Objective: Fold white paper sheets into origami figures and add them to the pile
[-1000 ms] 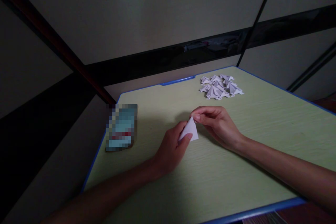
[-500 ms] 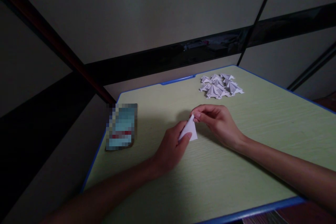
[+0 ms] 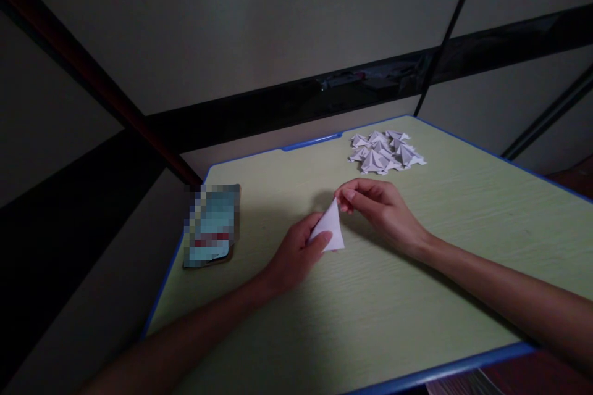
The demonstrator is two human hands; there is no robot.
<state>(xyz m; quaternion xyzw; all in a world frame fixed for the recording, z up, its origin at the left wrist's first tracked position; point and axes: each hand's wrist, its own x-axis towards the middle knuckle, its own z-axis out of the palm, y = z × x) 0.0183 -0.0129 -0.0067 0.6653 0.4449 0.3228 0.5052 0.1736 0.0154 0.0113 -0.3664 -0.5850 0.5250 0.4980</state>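
A small white paper triangle [image 3: 332, 228] stands on edge on the pale green table [image 3: 417, 296] near its middle. My left hand [image 3: 296, 253] pinches the triangle's lower left side between thumb and fingers. My right hand [image 3: 380, 210] has its fingertips closed on the triangle's top point. Both forearms reach in from the near edge.
A pile of several folded white paper figures [image 3: 385, 152] lies at the table's far right. A flat blurred card or packet [image 3: 210, 225] rests near the left edge. The table has a blue rim [image 3: 310, 142]; dark walls and beams lie behind it.
The triangle and both hands stay in almost the same spot; my right fingertips have shifted slightly on the top point. The view has drifted a little.
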